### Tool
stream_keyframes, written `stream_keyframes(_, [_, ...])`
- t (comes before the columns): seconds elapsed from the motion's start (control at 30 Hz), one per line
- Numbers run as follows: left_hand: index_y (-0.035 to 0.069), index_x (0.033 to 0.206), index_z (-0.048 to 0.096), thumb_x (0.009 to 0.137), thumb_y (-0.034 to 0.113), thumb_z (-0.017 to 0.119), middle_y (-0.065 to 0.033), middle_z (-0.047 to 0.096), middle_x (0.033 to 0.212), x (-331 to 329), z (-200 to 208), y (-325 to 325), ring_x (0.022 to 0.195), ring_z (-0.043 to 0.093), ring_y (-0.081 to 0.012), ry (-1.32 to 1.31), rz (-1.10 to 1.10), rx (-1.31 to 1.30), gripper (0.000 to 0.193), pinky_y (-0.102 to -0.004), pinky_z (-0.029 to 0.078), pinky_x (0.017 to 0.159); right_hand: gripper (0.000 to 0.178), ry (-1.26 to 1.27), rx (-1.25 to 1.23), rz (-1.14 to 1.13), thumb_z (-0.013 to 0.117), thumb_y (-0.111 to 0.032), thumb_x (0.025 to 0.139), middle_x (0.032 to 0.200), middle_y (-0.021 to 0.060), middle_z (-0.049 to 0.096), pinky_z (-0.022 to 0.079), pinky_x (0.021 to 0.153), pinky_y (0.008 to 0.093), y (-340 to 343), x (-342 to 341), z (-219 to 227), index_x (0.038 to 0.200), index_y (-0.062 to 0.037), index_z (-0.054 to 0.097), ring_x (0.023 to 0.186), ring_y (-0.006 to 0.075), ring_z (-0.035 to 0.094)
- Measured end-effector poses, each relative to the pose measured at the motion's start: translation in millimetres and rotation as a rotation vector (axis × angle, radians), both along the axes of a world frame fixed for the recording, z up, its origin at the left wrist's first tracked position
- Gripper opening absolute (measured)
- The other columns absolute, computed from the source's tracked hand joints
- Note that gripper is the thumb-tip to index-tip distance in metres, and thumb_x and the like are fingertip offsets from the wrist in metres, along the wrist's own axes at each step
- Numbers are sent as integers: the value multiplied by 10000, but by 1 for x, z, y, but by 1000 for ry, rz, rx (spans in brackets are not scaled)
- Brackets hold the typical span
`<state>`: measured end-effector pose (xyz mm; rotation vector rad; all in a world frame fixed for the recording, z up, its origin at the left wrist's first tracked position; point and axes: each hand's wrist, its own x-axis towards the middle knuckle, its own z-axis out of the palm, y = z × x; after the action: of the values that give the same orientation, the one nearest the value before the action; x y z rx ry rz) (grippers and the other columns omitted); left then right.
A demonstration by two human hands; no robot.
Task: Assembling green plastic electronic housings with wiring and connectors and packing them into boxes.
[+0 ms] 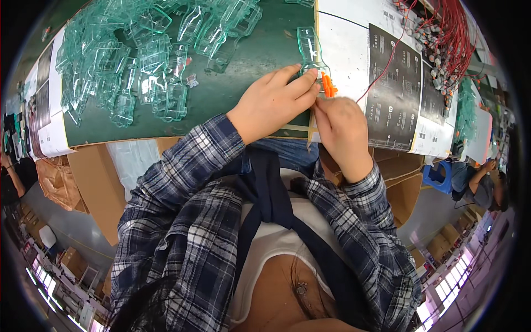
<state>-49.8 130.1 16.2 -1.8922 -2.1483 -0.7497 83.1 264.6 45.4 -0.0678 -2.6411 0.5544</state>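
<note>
A clear green-tinted plastic shell [307, 45] lies at the table's front edge, across the seam between green mat and white sheet. My left hand [274, 99] is closed on its near end, with fingertips pressed on the plastic. Bright orange pieces [328, 86] show at this end, beside my left fingertips. My right hand [344, 130] is curled in a pinch just below the orange pieces, close against the left fingers. What it pinches is hidden. A thin red wire [380, 72] runs from the far right down to beside my right hand.
Many similar clear shells [160, 61] are heaped on the green mat [221, 105] at the left. Bundled red wires with small grey parts [442, 50] lie at the far right, past black printed sheets [390, 83]. Cardboard boxes [91, 182] stand below the table edge.
</note>
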Motion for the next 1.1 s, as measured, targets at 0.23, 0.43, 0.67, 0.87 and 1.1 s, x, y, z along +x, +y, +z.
stream_keyframes(0.23, [161, 1139, 650, 801, 324, 701, -16, 580, 1274, 1, 0, -2, 1178, 549, -236, 120, 71, -12, 379, -433, 452, 989, 137, -222, -660, -378, 723, -97, 811, 799, 95, 666, 491, 646, 310, 4, 19, -10, 919, -20, 691, 704, 206, 628])
stream_keyframes(0.43, [178, 1121, 655, 796, 336, 707, -3, 586, 1258, 2, 2, -1, 1176, 546, -228, 129, 82, -41, 364, -455, 420, 1022, 118, -97, -329, -236, 756, -110, 765, 769, 28, 646, 452, 622, 312, 9, 10, -5, 846, -72, 679, 665, 182, 581])
stream_keyframes(0.67, [163, 1043, 673, 792, 361, 722, -14, 605, 1188, 15, 3, 9, 1155, 539, -234, -12, 155, 36, 324, -527, 385, 1033, 251, 86, 290, -144, 773, -146, 736, 868, -66, 618, 338, 598, 323, 2, 31, -19, 958, -159, 657, 667, 145, 504])
stream_keyframes(0.87, [135, 971, 667, 801, 360, 709, -19, 605, 1177, 21, 4, 14, 1152, 532, -242, -29, 231, 77, 285, -569, 353, 1039, 267, 8, 289, -148, 746, -162, 764, 910, -53, 627, 355, 675, 316, -4, 29, -9, 1021, -152, 677, 739, 150, 527])
stream_keyframes(1.1, [134, 945, 641, 781, 340, 721, -13, 591, 1189, 24, 4, 13, 1174, 519, -247, -108, 247, 76, 275, -608, 315, 1050, 176, -9, -109, -37, 670, -83, 818, 973, 82, 673, 448, 795, 367, 26, 14, 16, 992, -58, 684, 899, 270, 606])
